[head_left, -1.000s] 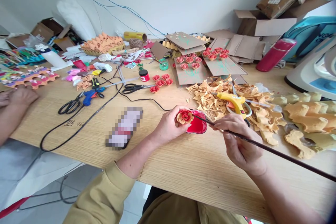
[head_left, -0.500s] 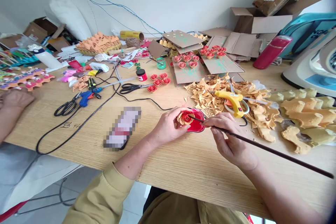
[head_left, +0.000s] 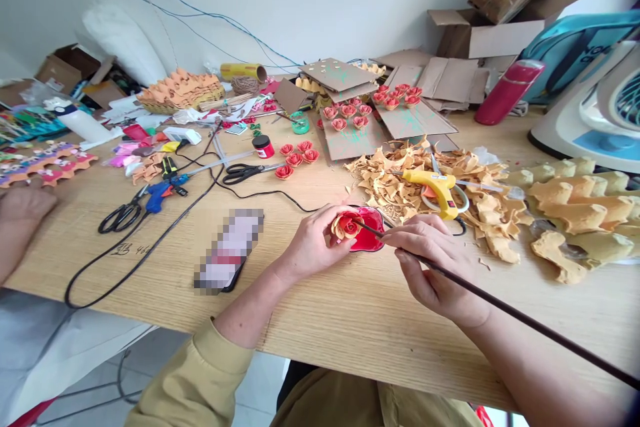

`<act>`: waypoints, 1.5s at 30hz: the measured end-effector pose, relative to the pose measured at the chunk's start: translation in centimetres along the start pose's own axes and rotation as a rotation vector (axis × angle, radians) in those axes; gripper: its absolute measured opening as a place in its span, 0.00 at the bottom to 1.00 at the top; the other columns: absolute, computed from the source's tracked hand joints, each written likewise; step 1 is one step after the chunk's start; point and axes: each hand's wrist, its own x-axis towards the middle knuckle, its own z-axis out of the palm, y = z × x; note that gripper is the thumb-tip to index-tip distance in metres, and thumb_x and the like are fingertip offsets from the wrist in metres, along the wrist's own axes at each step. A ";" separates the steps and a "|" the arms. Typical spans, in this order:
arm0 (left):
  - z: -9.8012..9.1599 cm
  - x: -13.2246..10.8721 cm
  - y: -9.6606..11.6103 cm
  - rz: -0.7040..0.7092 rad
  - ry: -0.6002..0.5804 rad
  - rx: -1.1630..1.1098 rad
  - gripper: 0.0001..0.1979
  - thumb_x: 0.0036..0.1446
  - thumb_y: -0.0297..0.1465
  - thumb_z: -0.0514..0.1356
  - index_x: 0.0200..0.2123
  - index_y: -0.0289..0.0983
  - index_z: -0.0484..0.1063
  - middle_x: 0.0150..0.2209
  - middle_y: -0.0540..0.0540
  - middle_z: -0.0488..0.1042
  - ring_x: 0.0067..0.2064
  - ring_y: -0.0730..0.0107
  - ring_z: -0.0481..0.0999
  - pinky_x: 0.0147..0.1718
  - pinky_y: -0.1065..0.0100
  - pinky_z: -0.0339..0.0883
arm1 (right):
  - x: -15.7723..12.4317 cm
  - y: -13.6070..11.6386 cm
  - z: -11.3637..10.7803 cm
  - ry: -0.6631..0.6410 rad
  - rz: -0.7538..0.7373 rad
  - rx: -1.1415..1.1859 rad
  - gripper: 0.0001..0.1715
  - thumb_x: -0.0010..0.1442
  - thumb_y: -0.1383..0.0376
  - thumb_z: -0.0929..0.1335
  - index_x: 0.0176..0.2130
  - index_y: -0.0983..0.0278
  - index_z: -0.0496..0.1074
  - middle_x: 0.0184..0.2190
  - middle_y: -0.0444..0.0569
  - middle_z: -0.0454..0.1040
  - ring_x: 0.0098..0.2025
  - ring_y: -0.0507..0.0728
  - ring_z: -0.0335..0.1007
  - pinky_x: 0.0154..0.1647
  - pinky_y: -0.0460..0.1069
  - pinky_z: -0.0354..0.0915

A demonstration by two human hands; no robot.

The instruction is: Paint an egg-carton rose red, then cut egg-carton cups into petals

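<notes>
Between the fingers of my left hand (head_left: 313, 240) is a paper rose (head_left: 346, 227), red toward its centre and yellowish on the outer petals. My right hand (head_left: 440, 263) grips a long dark paintbrush (head_left: 480, 290), whose tip touches the rose's red petals. Just behind and beside the rose sits a small dish (head_left: 371, 230) of red paint, partly covered by my hands and the flower. Several red roses (head_left: 295, 159) stand on the table beyond, close to a paint jar (head_left: 263, 146) with a black lid.
Orange carton scraps (head_left: 380, 177) and a yellow glue gun (head_left: 435, 187) lie beyond my right hand. Black scissors (head_left: 245, 173), a blue glue gun (head_left: 160, 193), cables and a phone (head_left: 230, 250) are at left. Another person's hand (head_left: 27, 203) rests at the far left. Cardboard (head_left: 415, 119) holds more roses.
The view has shifted slightly, so the table's things appear a little further left. My left hand still holds the rose, and the brush tip stays at its petals.
</notes>
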 end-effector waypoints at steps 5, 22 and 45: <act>-0.2 0.0 0.2 -0.066 -0.033 -0.052 0.18 0.54 0.26 0.64 0.50 0.37 0.73 0.49 0.41 0.78 0.49 0.61 0.80 0.47 0.66 0.75 | -0.1 0.2 0.0 0.017 -0.005 -0.023 0.17 0.64 0.73 0.66 0.52 0.60 0.69 0.38 0.49 0.80 0.35 0.56 0.74 0.43 0.56 0.68; -0.4 -0.1 -0.2 -0.046 -0.038 -0.066 0.17 0.55 0.28 0.65 0.49 0.39 0.73 0.49 0.41 0.78 0.56 0.58 0.77 0.56 0.61 0.70 | 0.0 0.0 -0.1 0.005 0.000 0.000 0.14 0.64 0.73 0.66 0.49 0.62 0.70 0.35 0.49 0.79 0.34 0.55 0.73 0.43 0.54 0.66; -0.5 -0.1 -0.2 -0.089 0.003 -0.131 0.17 0.56 0.28 0.66 0.49 0.38 0.72 0.48 0.42 0.78 0.51 0.61 0.78 0.53 0.63 0.71 | 0.3 -0.3 -0.9 0.037 -0.083 -0.026 0.17 0.62 0.74 0.65 0.49 0.60 0.69 0.34 0.47 0.79 0.34 0.56 0.75 0.43 0.55 0.67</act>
